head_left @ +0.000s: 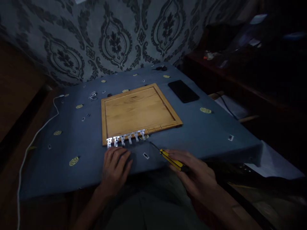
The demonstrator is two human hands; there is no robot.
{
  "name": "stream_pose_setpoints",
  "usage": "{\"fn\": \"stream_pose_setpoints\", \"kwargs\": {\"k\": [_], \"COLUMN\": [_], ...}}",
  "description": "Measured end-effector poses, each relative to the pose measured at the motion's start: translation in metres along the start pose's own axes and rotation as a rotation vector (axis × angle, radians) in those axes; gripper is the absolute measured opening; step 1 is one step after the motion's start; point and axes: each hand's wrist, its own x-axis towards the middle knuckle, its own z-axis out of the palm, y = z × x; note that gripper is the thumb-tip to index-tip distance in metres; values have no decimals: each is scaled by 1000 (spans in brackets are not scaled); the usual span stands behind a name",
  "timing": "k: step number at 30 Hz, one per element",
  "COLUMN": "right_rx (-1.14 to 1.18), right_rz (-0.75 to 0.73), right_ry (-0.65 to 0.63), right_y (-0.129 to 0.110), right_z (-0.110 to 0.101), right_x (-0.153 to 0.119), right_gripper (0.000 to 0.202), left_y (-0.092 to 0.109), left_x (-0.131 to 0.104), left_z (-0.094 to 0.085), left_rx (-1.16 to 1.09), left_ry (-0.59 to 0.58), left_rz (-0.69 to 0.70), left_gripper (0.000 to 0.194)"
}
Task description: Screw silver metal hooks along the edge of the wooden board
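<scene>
A framed wooden panel (134, 110) lies flat on the blue patterned tablecloth. Along its near edge runs a row of several silvery metal hooks (129, 138), which reaches from the left corner to past the middle; small dark holes show in the edge to the right. My left hand (116, 164) rests on the cloth just below the leftmost hooks, fingers stretched out, holding nothing that I can see. In my right hand (192, 167) is a yellow and black screwdriver (171, 159), its thin shaft pointing left towards the rightmost hook, its tip apart from the panel.
A black phone (183, 91) lies right of the panel. Small metal parts (93, 95) sit beyond its left corner, and a dark object (160, 68) is at the table's back. A white cable (39, 129) runs down the left side. Patterned wallpaper (115, 41) rises behind.
</scene>
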Motion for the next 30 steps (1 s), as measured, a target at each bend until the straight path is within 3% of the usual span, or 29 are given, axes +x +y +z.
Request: {"fn": "stream_pose_setpoints", "kwargs": {"k": [6,13,17,30], "right_rx": [-26,-15,17,40], "right_rz": [39,147,200,211], "right_ry": [117,157,165,42], "right_y": [6,11,16,23], "right_z": [3,5,10,4], "right_x": [7,26,33,58], "right_gripper": [32,24,24,25], "left_y": [-2,-6,-5,-10], "left_x": [10,63,85,87], "left_z": [-1,12,20,30], "left_rx": [12,-7,-3,-5], "left_ry": [-22,-196,-338,-400], "left_rz": [-29,-61,-14,-59], "left_gripper": [25,50,47,44]}}
